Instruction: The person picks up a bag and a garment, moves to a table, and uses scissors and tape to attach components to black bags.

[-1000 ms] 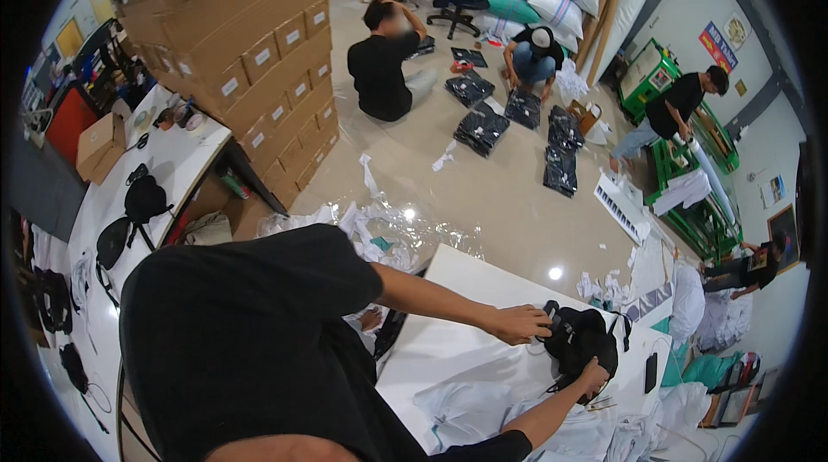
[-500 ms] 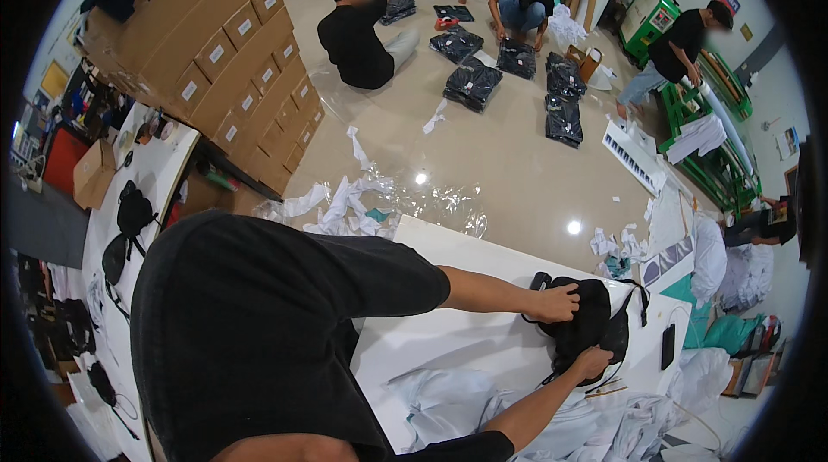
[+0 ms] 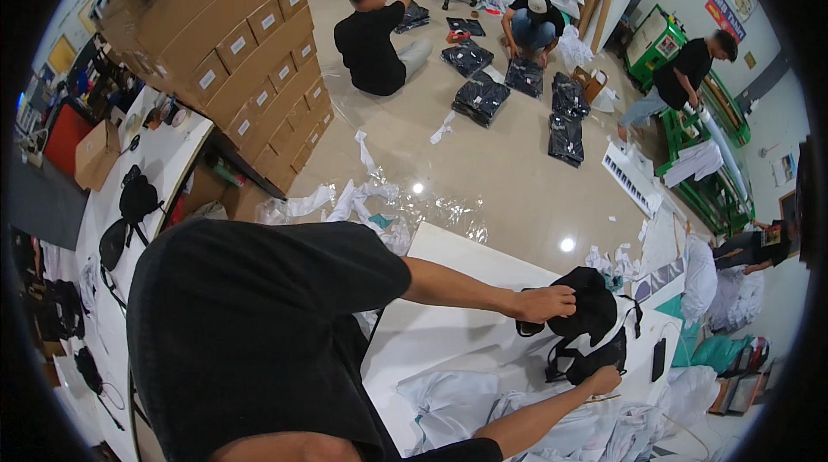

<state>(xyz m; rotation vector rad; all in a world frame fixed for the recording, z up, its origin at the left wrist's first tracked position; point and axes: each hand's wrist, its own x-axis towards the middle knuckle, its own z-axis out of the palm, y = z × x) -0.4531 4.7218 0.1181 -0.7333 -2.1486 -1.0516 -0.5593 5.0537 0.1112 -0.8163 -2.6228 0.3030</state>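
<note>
Two soft black pieces lie close together at the right end of a white table (image 3: 483,268). My left hand (image 3: 548,304) is closed on the left edge of the farther one, a rounded black fabric piece (image 3: 593,308), cap-like or pouch-like. Nearer to me is a black strapped piece (image 3: 595,360) with thin loops hanging off its left side. My right hand (image 3: 604,381) grips its near edge, fingers curled and partly hidden. I cannot tell whether the two pieces are joined. To their right lies a slim black oblong object (image 3: 659,359).
Pale crumpled fabric (image 3: 466,402) covers the table's near side. A left-hand table (image 3: 168,164) holds more black strapped items (image 3: 138,203). Stacked cartons (image 3: 250,65) rise behind it. Dark bagged packs (image 3: 481,100), fabric scraps and several people occupy the floor; green machinery (image 3: 690,134) stands right.
The black pieces, bunched together before, now show a white gap between them. My left hand has shifted slightly left, my right hand slightly nearer me. The whole view has tilted a little.
</note>
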